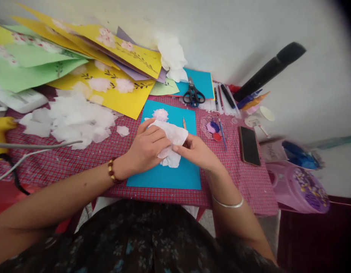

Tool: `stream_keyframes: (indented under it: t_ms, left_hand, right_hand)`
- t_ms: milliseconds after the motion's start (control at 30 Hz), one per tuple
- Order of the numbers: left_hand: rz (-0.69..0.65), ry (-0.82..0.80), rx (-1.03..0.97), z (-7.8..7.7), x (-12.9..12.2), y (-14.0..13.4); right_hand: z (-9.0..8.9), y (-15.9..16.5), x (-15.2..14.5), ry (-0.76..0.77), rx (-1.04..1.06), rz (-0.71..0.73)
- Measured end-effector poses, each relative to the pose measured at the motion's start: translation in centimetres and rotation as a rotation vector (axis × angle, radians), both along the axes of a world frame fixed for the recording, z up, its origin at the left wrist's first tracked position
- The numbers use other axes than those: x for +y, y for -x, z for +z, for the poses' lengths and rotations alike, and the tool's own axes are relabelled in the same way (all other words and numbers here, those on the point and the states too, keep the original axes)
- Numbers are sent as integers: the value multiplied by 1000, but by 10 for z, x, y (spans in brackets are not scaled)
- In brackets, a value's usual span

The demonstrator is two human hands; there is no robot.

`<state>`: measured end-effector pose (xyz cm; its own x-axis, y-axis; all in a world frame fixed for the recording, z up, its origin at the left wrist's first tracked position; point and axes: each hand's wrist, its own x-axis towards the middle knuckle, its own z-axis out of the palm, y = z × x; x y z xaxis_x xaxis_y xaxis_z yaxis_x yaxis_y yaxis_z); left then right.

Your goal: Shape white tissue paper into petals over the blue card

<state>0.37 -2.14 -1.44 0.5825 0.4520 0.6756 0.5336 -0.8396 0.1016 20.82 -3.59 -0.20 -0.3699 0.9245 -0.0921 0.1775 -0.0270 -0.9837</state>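
Observation:
A crumpled sheet of white tissue paper (175, 134) is held between my two hands, over a blue sheet of paper (166, 180). My left hand (148, 146) has its fingers bent across the tissue's left side. From the right, my right hand (199, 151) pinches the tissue's edge, its thumb on top and its other fingers partly hidden behind. Just beyond the tissue, a fluffy pale pink paper flower (160, 114) lies on the blue sheet. A pencil (184, 123) rests near that sheet's right edge.
Left are torn white tissue pieces (75, 117) and yellow flower cards (135, 100). Black scissors (194, 94) lie at the back. Rightward are a paint palette (212, 128), a paintbrush (222, 134), a phone (249, 146) and a paper cup (265, 114). A cable (35, 145) crosses the left side.

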Motion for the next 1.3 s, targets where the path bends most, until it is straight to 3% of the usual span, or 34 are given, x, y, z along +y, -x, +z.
stream_keyframes:
  t_ms: [233,600,833,1067,1200,1300]
  left_hand:
    - [-48,114,36,-3,0,4]
    - [-182,133,87,2,-2,2]
    - [-230,346,-28,5,0,6]
    - [-165,675,-179,9,7,3]
    - [0,686,-144,3,5,-5]
    - [-28,644,-56,-2,4,-7]
  right_hand:
    - [-9,1,4,-11,59,-78]
    - [2,-2,3,123,104,-58]
    - [5,-4,5,58,99,-82]
    - [3,0,2,15,-22,-107]
    - [0,1,1,-42,-105,-95]
    - [-1,2,0,-95,-154,-90]
